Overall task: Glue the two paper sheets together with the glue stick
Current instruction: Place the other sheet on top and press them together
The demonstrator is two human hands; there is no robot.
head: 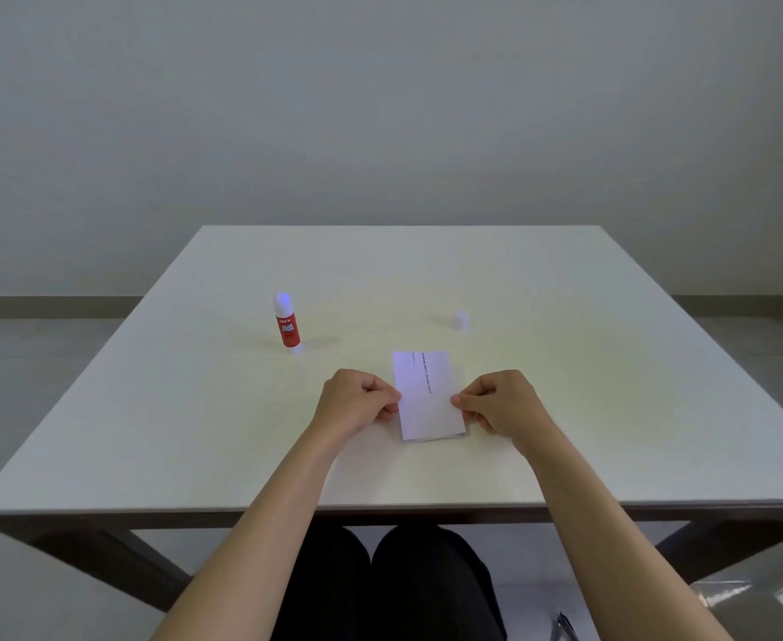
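Your left hand [359, 400] is pinching the left edge of the sheets [428, 395] between thumb and curled fingers, and your right hand [500, 402] is pinching the right edge the same way; both grips are narrow and closed on paper. The 2 sheets are lying stacked, one over the other, near the front middle of the table [565, 432]; a second edge is showing just under the near edge of the top sheet, and a line of print is running along its right side. Whether glue is already lying between them cannot be told.

The stick [286, 322] is standing upright, well apart to the left and farther back, with its tip uncovered. Its cap [461, 319] is sitting alone to the right, behind the sheets.

Judged from this layout, you are aligning and pressing the stack. The next move is calling for squared edges and firm, even pressure across the overlap, and afterwards for capping the stick.
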